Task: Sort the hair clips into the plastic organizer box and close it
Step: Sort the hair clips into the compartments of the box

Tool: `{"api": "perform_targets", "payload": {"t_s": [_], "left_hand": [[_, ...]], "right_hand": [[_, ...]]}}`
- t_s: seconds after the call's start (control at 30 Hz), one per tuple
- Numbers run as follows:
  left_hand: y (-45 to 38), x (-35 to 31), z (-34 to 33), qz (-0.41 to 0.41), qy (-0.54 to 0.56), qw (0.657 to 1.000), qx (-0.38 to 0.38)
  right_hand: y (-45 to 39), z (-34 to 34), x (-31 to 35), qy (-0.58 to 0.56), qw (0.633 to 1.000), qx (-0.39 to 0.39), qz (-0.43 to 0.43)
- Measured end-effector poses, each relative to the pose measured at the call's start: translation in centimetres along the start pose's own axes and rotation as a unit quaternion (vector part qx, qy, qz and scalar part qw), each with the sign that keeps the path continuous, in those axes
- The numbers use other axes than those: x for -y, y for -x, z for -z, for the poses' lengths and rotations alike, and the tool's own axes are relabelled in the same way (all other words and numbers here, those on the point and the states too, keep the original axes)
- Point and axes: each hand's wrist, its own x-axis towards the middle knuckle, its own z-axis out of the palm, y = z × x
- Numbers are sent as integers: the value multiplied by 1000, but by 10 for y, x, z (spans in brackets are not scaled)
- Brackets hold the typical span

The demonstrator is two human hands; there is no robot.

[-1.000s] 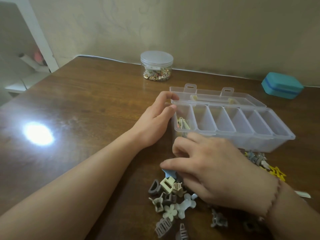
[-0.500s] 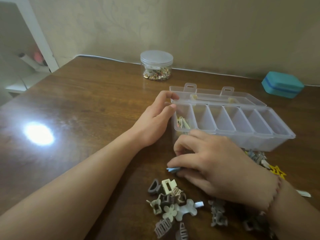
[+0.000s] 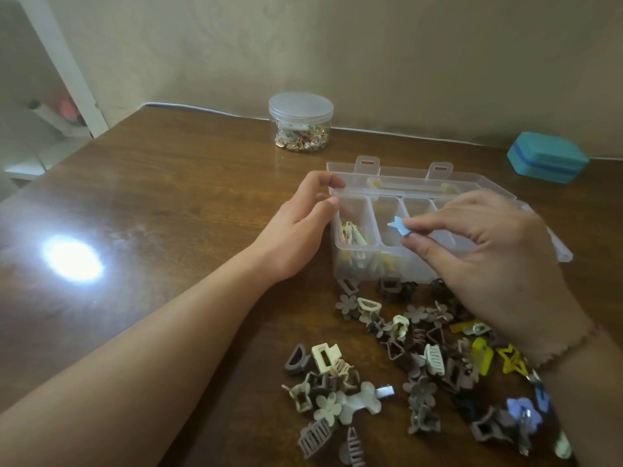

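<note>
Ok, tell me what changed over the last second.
The right hand lifted from the clip pile, pinching a blue star clip, and now holds it over the organizer box. The left hand stayed gripping the box's left end; the jar and teal case didn't move.

organizer box (image 3: 354, 264) mid-table | clips pile (image 3: 421, 358) before it | jar (image 3: 301, 123) behind | case (image 3: 547, 157) right-rear
</note>
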Motion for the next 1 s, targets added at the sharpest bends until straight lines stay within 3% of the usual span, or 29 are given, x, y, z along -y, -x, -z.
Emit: {"api": "perform_targets", "payload": {"t_s": [0.23, 0.4, 0.5, 0.57, 0.63, 0.83, 1.0], "left_hand": [[0, -1, -1, -4, 9, 1000, 3], [1, -1, -1, -6, 6, 1000, -2], [1, 0, -2, -4, 9, 1000, -1], [1, 0, -2, -2, 10, 1000, -4], [1, -1, -2, -3, 8, 1000, -4], [1, 0, -2, -4, 1, 1000, -5], [0, 1, -2, -5, 4, 1000, -8]], "right_hand": [[-2, 1, 0, 20, 995, 88, 39], [0, 15, 9, -19, 995, 78, 55], [6, 30, 26, -83, 961, 233, 124], [11, 31, 37, -53, 919, 354, 167], [16, 25, 45, -1, 887, 411, 209], [23, 11, 49, 66, 880, 393, 257], [20, 12, 47, 38, 896, 369, 244]]}}
